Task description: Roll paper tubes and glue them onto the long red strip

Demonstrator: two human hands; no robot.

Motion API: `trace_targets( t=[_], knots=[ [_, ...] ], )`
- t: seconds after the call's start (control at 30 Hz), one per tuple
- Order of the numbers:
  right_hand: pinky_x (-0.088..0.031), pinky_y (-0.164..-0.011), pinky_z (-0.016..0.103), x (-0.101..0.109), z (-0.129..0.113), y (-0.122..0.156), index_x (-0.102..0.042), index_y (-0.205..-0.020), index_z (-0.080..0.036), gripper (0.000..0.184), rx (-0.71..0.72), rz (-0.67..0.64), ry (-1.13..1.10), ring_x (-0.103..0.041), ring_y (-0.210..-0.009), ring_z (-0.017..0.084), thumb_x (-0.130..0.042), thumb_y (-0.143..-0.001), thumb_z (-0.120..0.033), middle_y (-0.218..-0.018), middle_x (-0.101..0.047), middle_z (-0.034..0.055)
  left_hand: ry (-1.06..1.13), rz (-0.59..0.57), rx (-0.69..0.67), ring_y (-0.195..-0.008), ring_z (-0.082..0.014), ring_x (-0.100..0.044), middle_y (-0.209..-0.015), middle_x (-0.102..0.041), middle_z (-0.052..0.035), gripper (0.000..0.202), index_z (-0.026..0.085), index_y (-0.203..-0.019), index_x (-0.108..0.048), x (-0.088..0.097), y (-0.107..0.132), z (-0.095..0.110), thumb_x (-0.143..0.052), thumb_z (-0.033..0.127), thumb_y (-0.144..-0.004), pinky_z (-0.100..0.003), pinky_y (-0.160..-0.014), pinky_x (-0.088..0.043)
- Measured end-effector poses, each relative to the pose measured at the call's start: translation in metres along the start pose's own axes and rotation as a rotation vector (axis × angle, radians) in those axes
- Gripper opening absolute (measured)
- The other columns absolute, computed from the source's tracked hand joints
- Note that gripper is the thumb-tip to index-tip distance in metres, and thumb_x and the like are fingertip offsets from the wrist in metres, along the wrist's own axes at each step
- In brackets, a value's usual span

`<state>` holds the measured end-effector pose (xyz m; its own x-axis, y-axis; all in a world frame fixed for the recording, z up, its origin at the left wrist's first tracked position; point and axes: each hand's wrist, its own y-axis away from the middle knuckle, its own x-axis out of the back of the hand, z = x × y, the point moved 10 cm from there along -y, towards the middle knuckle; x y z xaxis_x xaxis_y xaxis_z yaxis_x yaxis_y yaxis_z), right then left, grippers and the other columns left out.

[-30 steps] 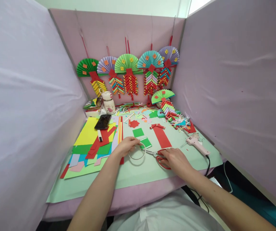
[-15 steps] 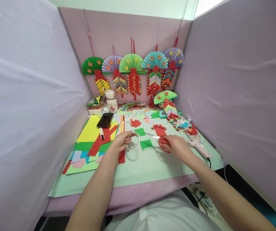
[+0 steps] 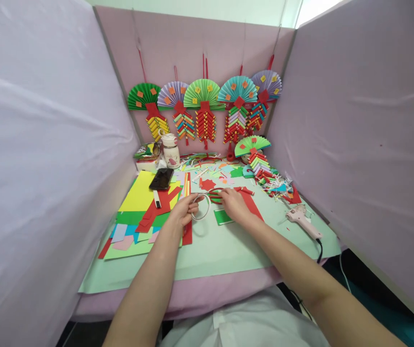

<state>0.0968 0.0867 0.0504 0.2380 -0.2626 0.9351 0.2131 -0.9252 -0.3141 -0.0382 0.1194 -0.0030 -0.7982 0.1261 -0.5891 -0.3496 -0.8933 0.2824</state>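
My left hand (image 3: 183, 212) pinches a thin roll of clear tape (image 3: 202, 208), held on edge just above the table. My right hand (image 3: 233, 205) is closed on the red-handled scissors (image 3: 214, 194), whose blades point left toward the tape ring. A small green paper square (image 3: 222, 217) lies flat under my right wrist, beside a long red paper strip (image 3: 252, 206). Both hands nearly meet at the middle of the pale green mat (image 3: 210, 253).
A stack of coloured paper sheets (image 3: 138, 212) with a black phone (image 3: 161, 179) lies left. A glue gun (image 3: 303, 220) with a cord rests right. Paper scraps, a white jar (image 3: 171, 151) and paper fan decorations (image 3: 203, 106) fill the back. Fabric panels enclose three sides.
My right hand carried the scissors from the near right up and left to the tape ring. My left hand lifted the tape slightly and moved it farther back.
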Motion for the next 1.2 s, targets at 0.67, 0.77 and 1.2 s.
trace_targets(
  t=[0.67, 0.77, 1.2],
  knots=[
    [-0.027, -0.097, 0.039, 0.004, -0.034, 0.115, -0.056, -0.114, -0.026, 0.026, 0.045, 0.005, -0.199, -0.046, -0.116, 0.021, -0.048, -0.089, -0.028, -0.122, -0.056, 0.0077, -0.320, -0.121, -0.007, -0.041, 0.0030, -0.022, -0.081, -0.065, -0.0117, 0.021, 0.010, -0.069, -0.053, -0.022, 0.007, -0.017, -0.069, 0.023, -0.073, -0.013, -0.036, -0.014],
    [-0.029, -0.097, 0.040, 0.006, -0.020, 0.114, -0.052, -0.117, -0.022, 0.031, -0.028, 0.072, -0.268, -0.046, -0.118, 0.023, -0.051, -0.087, -0.028, -0.125, -0.053, 0.0111, -0.333, -0.117, -0.021, -0.042, 0.0027, -0.022, -0.080, -0.065, -0.0113, 0.022, 0.009, -0.070, -0.055, -0.022, 0.007, -0.016, -0.070, 0.025, -0.072, -0.014, -0.037, -0.014],
    [-0.037, -0.087, 0.035, -0.003, -0.014, 0.092, -0.054, -0.108, -0.015, 0.030, -0.084, 0.057, -0.086, -0.056, -0.096, 0.025, -0.055, -0.084, -0.033, -0.097, -0.064, 0.0104, -0.307, -0.105, -0.057, -0.042, 0.0024, -0.023, -0.081, -0.065, -0.0099, 0.021, 0.010, -0.075, -0.059, -0.014, 0.004, -0.009, -0.071, 0.026, -0.071, -0.014, -0.037, -0.015]
  ],
)
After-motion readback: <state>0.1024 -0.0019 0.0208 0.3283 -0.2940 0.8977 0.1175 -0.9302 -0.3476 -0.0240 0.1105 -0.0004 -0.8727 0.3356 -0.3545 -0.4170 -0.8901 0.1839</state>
